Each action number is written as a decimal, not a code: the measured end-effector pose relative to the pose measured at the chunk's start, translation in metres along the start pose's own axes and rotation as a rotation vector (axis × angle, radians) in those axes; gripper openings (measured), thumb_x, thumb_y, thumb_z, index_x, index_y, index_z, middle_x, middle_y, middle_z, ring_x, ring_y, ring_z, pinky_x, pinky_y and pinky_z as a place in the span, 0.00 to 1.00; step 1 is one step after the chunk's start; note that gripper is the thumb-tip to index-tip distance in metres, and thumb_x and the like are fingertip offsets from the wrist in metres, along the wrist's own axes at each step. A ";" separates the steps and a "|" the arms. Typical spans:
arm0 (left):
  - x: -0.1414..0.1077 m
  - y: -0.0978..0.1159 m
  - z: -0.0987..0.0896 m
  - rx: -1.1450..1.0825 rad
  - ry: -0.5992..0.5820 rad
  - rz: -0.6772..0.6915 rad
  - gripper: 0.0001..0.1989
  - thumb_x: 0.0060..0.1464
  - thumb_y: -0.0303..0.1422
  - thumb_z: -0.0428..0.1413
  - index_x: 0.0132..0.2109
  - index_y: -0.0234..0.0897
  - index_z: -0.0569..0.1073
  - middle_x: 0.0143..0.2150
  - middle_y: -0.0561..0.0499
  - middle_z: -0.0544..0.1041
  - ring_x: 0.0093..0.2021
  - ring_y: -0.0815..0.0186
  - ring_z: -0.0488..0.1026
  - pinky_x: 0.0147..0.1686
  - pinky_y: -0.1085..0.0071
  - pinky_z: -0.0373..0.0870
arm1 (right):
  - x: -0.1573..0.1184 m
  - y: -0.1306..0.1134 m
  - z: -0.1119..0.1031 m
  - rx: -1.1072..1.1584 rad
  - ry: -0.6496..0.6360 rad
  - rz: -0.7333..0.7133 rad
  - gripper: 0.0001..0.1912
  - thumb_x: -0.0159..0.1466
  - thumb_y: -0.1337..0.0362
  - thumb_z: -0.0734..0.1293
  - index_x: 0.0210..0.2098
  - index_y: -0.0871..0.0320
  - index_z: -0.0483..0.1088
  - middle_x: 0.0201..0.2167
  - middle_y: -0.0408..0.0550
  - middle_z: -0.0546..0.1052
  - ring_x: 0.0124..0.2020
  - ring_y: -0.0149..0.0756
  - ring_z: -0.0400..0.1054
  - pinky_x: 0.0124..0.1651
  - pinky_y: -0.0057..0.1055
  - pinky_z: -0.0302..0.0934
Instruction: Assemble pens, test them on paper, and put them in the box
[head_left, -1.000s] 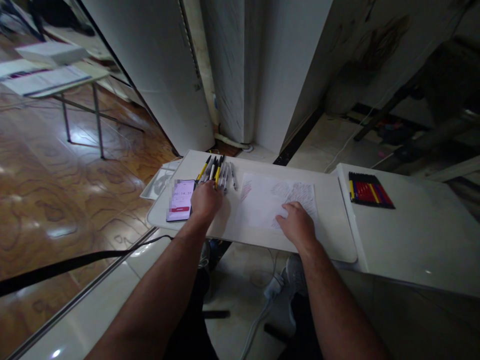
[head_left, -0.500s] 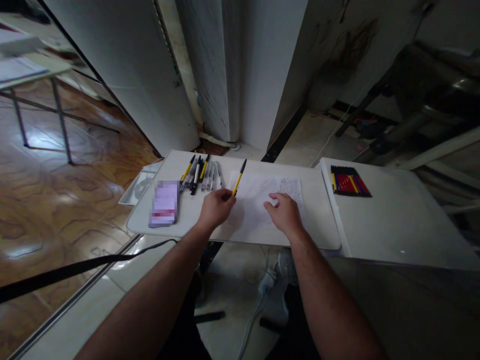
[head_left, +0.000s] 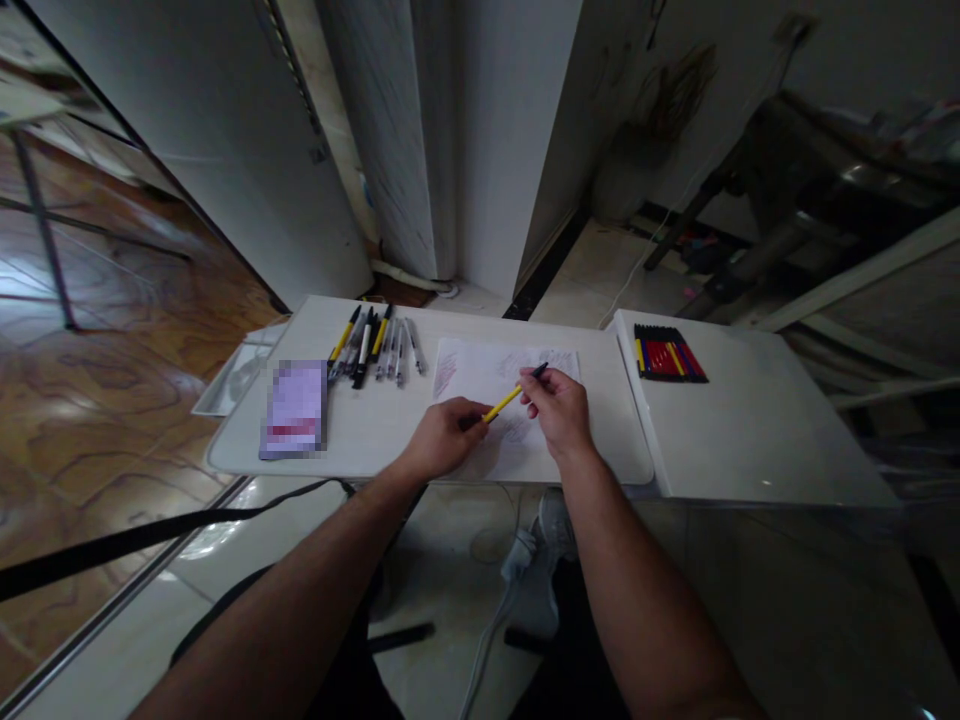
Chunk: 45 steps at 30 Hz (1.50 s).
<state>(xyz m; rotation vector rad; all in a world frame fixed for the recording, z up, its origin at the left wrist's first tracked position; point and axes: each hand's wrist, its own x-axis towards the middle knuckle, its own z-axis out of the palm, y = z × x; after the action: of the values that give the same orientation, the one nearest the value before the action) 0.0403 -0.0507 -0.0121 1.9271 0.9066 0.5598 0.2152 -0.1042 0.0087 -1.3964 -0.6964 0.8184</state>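
Observation:
Between my hands, above a scribbled sheet of paper (head_left: 469, 365), is a yellow pen with a black cap (head_left: 504, 402). My left hand (head_left: 448, 436) pinches its lower end. The fingers of my right hand (head_left: 556, 405) are closed on the dark capped end, which points up and to the right. Pencil-like shading marks the sheet in several patches. Left of the paper lies a loose group of pens (head_left: 367, 345), some yellow and black, some clear. A blurred purple-and-red packet or phone (head_left: 295, 408) rests at the left of the board.
A white board or table (head_left: 375, 440) bears the paper and pens. On the white surface to the right (head_left: 750, 440) lies a row of red, yellow and blue pens with black caps (head_left: 670, 354). A black strap (head_left: 187, 523) crosses at left. Below, a white cable (head_left: 489, 640) runs along the floor.
My right hand has come from open over the paper to grip the pen's capped end. The pen has tipped from near upright to slanting right. The view has shifted a little.

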 end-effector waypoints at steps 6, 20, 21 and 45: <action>0.001 0.001 0.000 -0.014 0.026 -0.034 0.14 0.53 0.39 0.56 0.41 0.35 0.79 0.34 0.48 0.80 0.32 0.66 0.73 0.33 0.71 0.68 | -0.002 -0.005 0.003 0.064 -0.019 0.004 0.20 0.51 0.50 0.74 0.34 0.59 0.73 0.26 0.44 0.77 0.23 0.28 0.68 0.19 0.22 0.56; 0.000 0.002 -0.001 -0.040 0.033 -0.069 0.11 0.51 0.38 0.59 0.37 0.35 0.78 0.29 0.51 0.77 0.29 0.68 0.70 0.29 0.74 0.64 | 0.002 -0.002 0.002 0.156 0.093 0.022 0.17 0.51 0.52 0.74 0.28 0.60 0.72 0.20 0.41 0.73 0.20 0.25 0.63 0.19 0.22 0.55; 0.000 0.002 -0.002 -0.042 0.029 -0.071 0.11 0.51 0.38 0.58 0.37 0.35 0.78 0.29 0.52 0.77 0.29 0.68 0.69 0.29 0.74 0.64 | 0.002 -0.002 0.002 0.155 0.093 0.023 0.17 0.51 0.52 0.74 0.27 0.60 0.72 0.20 0.41 0.73 0.19 0.25 0.63 0.19 0.23 0.55; -0.002 0.005 -0.002 -0.225 -0.078 -0.108 0.11 0.49 0.37 0.57 0.34 0.33 0.77 0.28 0.52 0.74 0.29 0.69 0.65 0.29 0.73 0.60 | -0.002 -0.006 0.004 0.231 0.073 0.062 0.14 0.48 0.57 0.76 0.26 0.60 0.74 0.21 0.42 0.74 0.19 0.24 0.62 0.21 0.23 0.55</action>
<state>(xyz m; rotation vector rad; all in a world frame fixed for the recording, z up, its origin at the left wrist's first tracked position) 0.0396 -0.0524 -0.0070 1.6760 0.8544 0.4970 0.2114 -0.1034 0.0151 -1.2368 -0.4880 0.8643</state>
